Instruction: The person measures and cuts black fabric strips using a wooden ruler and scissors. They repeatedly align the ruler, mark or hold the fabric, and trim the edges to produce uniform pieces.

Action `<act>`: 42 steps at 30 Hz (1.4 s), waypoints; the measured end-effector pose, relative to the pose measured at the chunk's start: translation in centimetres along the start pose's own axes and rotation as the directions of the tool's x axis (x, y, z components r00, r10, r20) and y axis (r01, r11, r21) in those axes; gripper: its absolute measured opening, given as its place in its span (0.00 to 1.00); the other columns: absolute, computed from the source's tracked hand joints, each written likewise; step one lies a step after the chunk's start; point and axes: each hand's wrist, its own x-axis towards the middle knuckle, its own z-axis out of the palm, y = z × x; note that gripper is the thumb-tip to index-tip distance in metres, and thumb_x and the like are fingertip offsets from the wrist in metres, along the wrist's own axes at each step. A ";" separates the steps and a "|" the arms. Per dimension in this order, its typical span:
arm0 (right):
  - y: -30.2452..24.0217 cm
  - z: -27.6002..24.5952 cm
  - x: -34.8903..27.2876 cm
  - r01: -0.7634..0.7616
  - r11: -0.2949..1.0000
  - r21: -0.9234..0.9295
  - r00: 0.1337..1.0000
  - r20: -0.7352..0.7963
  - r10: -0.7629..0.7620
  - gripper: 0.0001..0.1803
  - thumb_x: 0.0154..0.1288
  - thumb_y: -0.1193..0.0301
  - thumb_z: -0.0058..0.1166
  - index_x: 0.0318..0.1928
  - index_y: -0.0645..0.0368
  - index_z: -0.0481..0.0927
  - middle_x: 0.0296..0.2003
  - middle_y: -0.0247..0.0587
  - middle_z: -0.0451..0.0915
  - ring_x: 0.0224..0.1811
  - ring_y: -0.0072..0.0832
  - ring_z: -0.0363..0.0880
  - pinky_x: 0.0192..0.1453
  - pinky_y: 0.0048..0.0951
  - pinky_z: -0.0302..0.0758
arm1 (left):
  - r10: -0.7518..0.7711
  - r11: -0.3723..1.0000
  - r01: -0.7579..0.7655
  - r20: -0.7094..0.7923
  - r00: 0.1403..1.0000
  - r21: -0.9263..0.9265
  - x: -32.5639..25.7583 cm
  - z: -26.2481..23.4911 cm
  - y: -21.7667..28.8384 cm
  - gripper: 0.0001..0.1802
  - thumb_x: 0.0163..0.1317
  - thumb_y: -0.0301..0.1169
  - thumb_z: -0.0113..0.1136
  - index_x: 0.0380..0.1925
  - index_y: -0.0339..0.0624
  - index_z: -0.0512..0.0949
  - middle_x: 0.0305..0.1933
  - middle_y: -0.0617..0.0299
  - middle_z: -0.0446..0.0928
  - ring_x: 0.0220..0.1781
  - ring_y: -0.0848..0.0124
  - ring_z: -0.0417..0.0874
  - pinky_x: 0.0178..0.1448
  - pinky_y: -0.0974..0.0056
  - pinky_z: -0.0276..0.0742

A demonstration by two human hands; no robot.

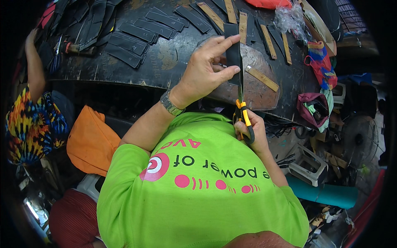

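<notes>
My left hand [204,68] holds a flat black strip [233,53] upright between thumb and fingers, above the table's near edge. Yellow-and-black scissors [244,113] are in my right hand [253,130], fingers round the handles. Their blades point away from me and run along the strip's right edge; whether they cut into it I cannot tell. Beneath lies a brown stone-like slab [262,97], with a short wooden strip [262,78] resting on it.
Several black pieces [155,27] lie in overlapping rows on the dark table [97,71]. Wooden strips [268,41] and crumpled clear plastic [288,20] are farther right. At the left, another person's arm [35,68] reaches in. An orange cover [91,140] stands beside me.
</notes>
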 end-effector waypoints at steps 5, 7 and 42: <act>0.2 -0.2 0.2 0.019 0.998 0.055 1.000 0.013 -0.020 0.18 0.60 0.64 0.69 0.42 0.60 0.75 0.25 0.26 0.72 0.21 0.12 0.70 0.24 0.16 0.68 | -0.081 0.995 0.083 0.040 0.996 -0.050 -0.8 1.0 0.5 0.39 0.56 0.16 0.66 0.69 0.42 0.66 0.61 0.62 0.66 0.47 0.79 0.79 0.45 0.78 0.83; 0.4 -0.2 0.2 0.018 0.997 0.071 1.000 0.008 -0.019 0.19 0.60 0.63 0.69 0.43 0.60 0.75 0.25 0.26 0.72 0.21 0.13 0.69 0.24 0.16 0.68 | -0.095 0.993 0.097 0.043 0.995 -0.067 -0.9 1.2 0.5 0.40 0.56 0.16 0.66 0.70 0.43 0.65 0.62 0.61 0.66 0.46 0.79 0.79 0.44 0.78 0.83; 0.6 0.5 -0.2 0.023 0.999 0.038 0.998 -0.053 -0.021 0.15 0.63 0.65 0.67 0.38 0.60 0.75 0.21 0.24 0.71 0.16 0.10 0.66 0.20 0.13 0.63 | -0.083 0.994 0.084 0.016 0.996 -0.068 -0.8 1.5 0.0 0.38 0.57 0.17 0.66 0.69 0.42 0.67 0.64 0.61 0.67 0.49 0.80 0.77 0.47 0.77 0.81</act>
